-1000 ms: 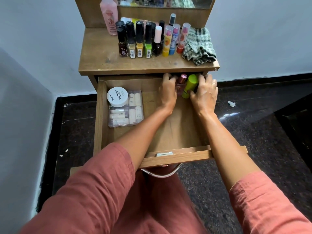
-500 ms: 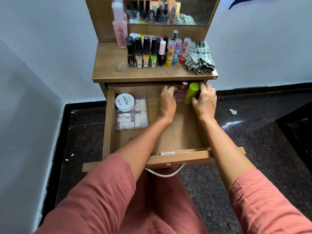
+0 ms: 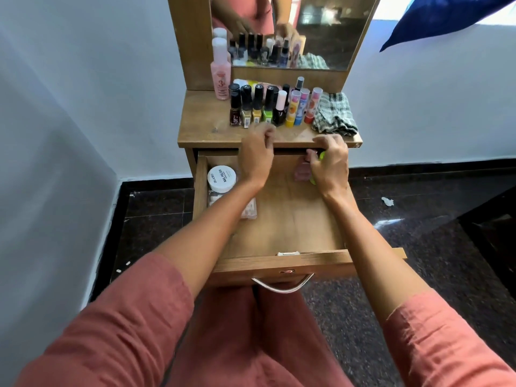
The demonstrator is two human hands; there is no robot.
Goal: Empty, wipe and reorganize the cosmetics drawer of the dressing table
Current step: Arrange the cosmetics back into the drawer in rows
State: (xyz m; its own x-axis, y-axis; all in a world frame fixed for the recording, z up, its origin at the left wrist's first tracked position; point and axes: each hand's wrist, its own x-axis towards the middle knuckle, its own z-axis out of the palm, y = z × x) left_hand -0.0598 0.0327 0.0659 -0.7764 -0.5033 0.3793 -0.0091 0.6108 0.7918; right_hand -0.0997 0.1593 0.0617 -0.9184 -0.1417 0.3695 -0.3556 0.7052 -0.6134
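The wooden drawer is pulled out toward me. At its back right my right hand grips a lime-green bottle, most of it hidden under my fingers. A pink bottle leans right beside it. My left hand hovers over the drawer's back edge by the tabletop lip, fingers curled, with nothing seen in them. A white nail-polish jar sits on a clear plastic box at the drawer's left, partly covered by my left forearm.
On the tabletop stand a row of nail polish bottles, three lip balm tubes, a tall pink bottle and a crumpled checked cloth. A mirror rises behind. Dark stone floor on both sides; a wall is close on the left.
My left hand has let go of the bottles and risen out of the drawer to the tabletop edge. My right hand stays on the green bottle. The camera has tilted up.
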